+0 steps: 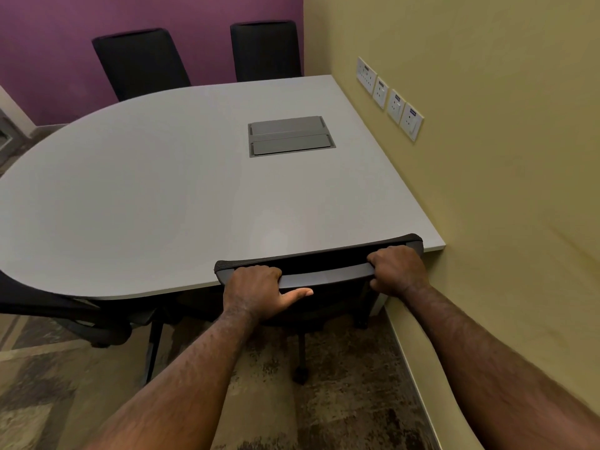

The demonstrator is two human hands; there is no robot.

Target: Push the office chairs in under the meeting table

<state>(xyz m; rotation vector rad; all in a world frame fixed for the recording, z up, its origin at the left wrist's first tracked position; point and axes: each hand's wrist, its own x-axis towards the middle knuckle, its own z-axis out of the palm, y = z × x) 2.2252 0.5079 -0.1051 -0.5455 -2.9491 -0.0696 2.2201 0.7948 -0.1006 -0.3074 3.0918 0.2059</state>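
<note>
A black office chair [324, 271] stands at the near edge of the grey meeting table [146, 190], its backrest top touching the table's rim and its seat tucked beneath. My left hand [259, 290] grips the left end of the backrest's top bar. My right hand [397, 269] grips the right end. A second black chair [65, 313] stands at the near left, angled and only partly under the table. Two more black chairs [143, 63] [266, 50] stand at the far side against the table.
A yellow wall [487, 190] runs close along the right side of the chair and table, with several sockets [389, 99] on it. A purple wall is at the back. A grey cable hatch [290, 136] is set in the tabletop. Patterned carpet [341, 401] covers the floor.
</note>
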